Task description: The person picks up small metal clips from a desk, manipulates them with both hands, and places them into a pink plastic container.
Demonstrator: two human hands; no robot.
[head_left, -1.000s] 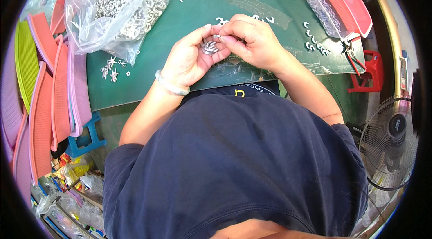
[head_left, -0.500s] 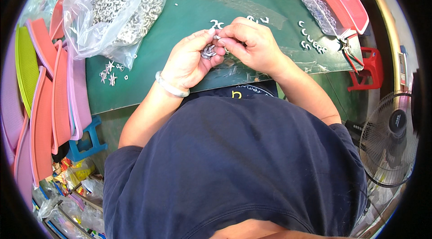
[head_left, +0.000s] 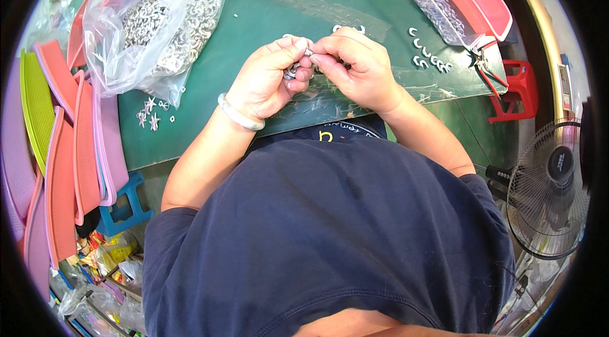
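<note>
A small silver piece (head_left: pixel 309 52), pinched from both sides;
I watch the left hand (head_left: pixel 269 81) hold it, curved pieces (head_left: pixel 292 71) cupped below; the right hand (head_left: pixel 363 72) grips it too.

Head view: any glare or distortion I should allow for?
Head view: the fisheye bends the gold-coloured pole and leaves black corners; whitish sheen on the clear plastic bag; silvery pieces in the left hand are partly hidden, hard to tell apart.

Silvery pieces (head_left: pixel 291 73) in left grip (head_left: pixel 268 75), right grip (head_left: pixel 358 67) close beside, over green table (head_left: pixel 273 13).
</note>
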